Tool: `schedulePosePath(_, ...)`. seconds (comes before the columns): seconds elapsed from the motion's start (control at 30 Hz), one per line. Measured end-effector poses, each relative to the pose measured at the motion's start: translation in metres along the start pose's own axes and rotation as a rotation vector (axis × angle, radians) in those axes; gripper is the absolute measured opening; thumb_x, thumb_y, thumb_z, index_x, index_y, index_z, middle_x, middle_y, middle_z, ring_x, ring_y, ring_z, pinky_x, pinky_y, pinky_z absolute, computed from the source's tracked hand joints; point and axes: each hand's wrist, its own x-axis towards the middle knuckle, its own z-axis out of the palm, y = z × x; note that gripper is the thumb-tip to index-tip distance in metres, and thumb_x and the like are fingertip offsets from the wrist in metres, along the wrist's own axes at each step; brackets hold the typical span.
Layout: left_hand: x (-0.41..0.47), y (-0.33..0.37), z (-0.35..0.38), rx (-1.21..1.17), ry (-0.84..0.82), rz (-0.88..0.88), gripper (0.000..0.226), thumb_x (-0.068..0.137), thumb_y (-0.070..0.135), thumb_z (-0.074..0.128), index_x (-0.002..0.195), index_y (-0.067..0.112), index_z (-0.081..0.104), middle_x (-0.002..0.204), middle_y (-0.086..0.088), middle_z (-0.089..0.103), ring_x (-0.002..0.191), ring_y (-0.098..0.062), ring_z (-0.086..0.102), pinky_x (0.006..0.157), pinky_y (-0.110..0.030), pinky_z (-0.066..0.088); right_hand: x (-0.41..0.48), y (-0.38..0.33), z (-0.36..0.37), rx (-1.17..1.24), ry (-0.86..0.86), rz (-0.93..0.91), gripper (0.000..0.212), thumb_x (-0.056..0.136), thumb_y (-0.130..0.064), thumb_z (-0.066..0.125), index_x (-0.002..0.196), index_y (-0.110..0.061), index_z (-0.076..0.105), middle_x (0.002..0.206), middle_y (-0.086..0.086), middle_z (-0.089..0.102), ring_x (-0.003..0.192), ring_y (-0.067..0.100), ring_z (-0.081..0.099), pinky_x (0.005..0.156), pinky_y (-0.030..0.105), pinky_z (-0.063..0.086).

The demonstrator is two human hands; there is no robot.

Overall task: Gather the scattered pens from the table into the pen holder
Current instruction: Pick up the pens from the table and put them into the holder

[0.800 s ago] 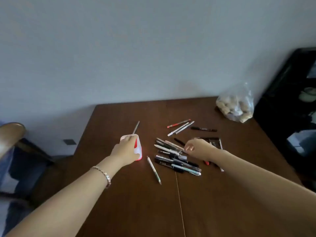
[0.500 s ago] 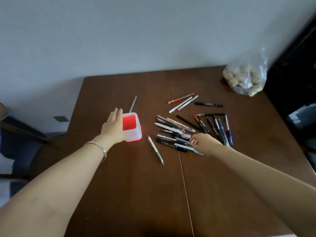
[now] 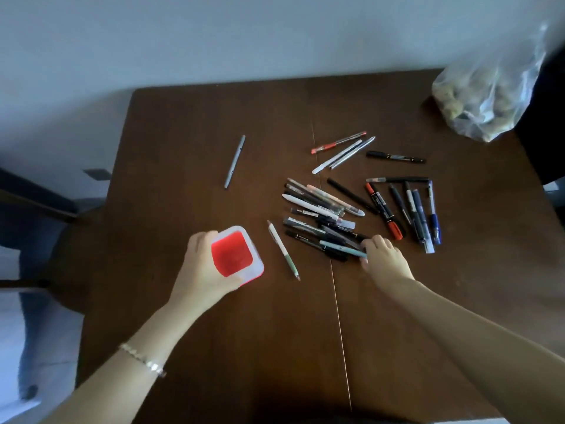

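Here, right hand [image 3: 385,261] fingers [image 3: 371,243] touching pen pile [image 3: 324,221], left hand [image 3: 200,270] gripping pen holder [image 3: 236,255]

Brown table [image 3: 214,347]; pens [image 3: 324,215], holder [image 3: 241,240], bag [image 3: 489,96].

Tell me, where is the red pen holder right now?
The red pen holder stands on the table's near left part, gripped by the left hand, with a white pen lying just to its right.

Dark brown wood worktop [image 3: 214,347], smooth with a dull sheen; translucent white plastic pen holder [image 3: 255,258], glossy red inside; plastic-bodied pens [image 3: 324,218]; crinkled clear plastic bag [image 3: 489,96]; metal-link bracelet [image 3: 142,359].
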Motion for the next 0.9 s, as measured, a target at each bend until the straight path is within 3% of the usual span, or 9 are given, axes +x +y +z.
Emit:
schedulePosePath(0.1,-0.037,0.004,0.019,-0.034,0.064,-0.025,0.084,0.047,0.048,0.086,0.118,0.026,0.046,0.121,0.004,0.048,0.108,-0.006,0.046,0.073,-0.018,0.052,-0.003,0.0,0.009,-0.047,-0.042,0.029,0.03,0.09,-0.01,0.044,0.12,-0.009,0.046,0.12,0.01,0.05,0.115,0.027,0.047,0.094,0.037,0.04)
schedulePosePath(0.23,-0.063,0.021,0.036,-0.063,0.057,-0.011,0.092,0.053,0.026,0.087,0.129,0.025,0.035,0.134,0.001,0.037,0.114,-0.018,0.05,0.08,-0.027,0.055,-0.02,0.005,0.017,-0.063,-0.08,0.115,0.027,0.087,-0.009,0.048,0.114,-0.005,0.046,0.118,0.013,0.051,0.111,0.029,0.049,0.09,0.036,0.043)
schedulePosePath(0.4,-0.067,0.024,0.047,-0.074,0.069,0.048,0.092,0.054,0.031,0.086,0.129,0.027,0.033,0.134,0.0,0.038,0.112,-0.021,0.052,0.078,-0.034,0.059,-0.049,0.014,0.02,-0.002,-0.134,0.158,0.026,0.088,-0.01,0.047,0.114,-0.005,0.043,0.119,0.012,0.052,0.11,0.028,0.049,0.092,0.035,0.041)
schedulePosePath(0.53,-0.066,0.022,0.046,-0.015,0.085,0.073,0.093,0.052,0.036,0.087,0.129,0.025,0.035,0.133,0.0,0.041,0.108,-0.021,0.055,0.074,-0.034,0.06,-0.077,0.01,-0.001,0.295,-0.174,0.198,0.035,0.089,-0.006,0.044,0.124,-0.006,0.038,0.118,0.012,0.047,0.088,0.031,0.056,0.072,0.038,0.045)
schedulePosePath(0.63,-0.066,0.021,0.047,-0.026,0.085,0.064,0.094,0.052,0.037,0.087,0.129,0.027,0.035,0.133,0.001,0.041,0.108,-0.019,0.054,0.073,-0.034,0.06,-0.098,-0.005,-0.033,0.479,-0.111,0.117,0.026,0.091,-0.007,0.04,0.116,-0.01,0.046,0.094,0.005,0.053,0.066,0.016,0.051,0.055,0.026,0.044)
schedulePosePath(0.73,-0.065,0.02,0.048,-0.027,0.099,0.066,0.093,0.052,0.039,0.086,0.129,0.028,0.035,0.133,0.002,0.041,0.11,-0.017,0.053,0.075,-0.032,0.059,-0.115,-0.041,-0.074,0.624,-0.13,-0.051,0.019,0.095,-0.016,0.039,0.107,-0.027,0.049,0.068,-0.004,0.052,0.05,0.006,0.042,0.043,0.015,0.034)
schedulePosePath(0.83,-0.063,0.017,0.052,-0.059,0.096,0.093,0.094,0.051,0.042,0.086,0.129,0.028,0.035,0.132,0.003,0.043,0.113,-0.016,0.051,0.076,-0.033,0.059,-0.121,-0.081,-0.094,0.552,-0.208,-0.239,0.019,0.098,-0.027,0.035,0.102,-0.032,0.052,0.067,-0.006,0.053,0.049,0.003,0.044,0.044,0.016,0.034)
schedulePosePath(0.9,-0.062,0.016,0.053,-0.057,0.096,0.103,0.094,0.05,0.049,0.084,0.129,0.03,0.036,0.131,0.006,0.044,0.114,-0.013,0.05,0.079,-0.029,0.059,-0.114,-0.102,-0.088,0.318,-0.245,-0.3,0.023,0.098,-0.024,0.035,0.106,-0.021,0.057,0.081,-0.001,0.058,0.064,0.009,0.051,0.053,0.018,0.037)
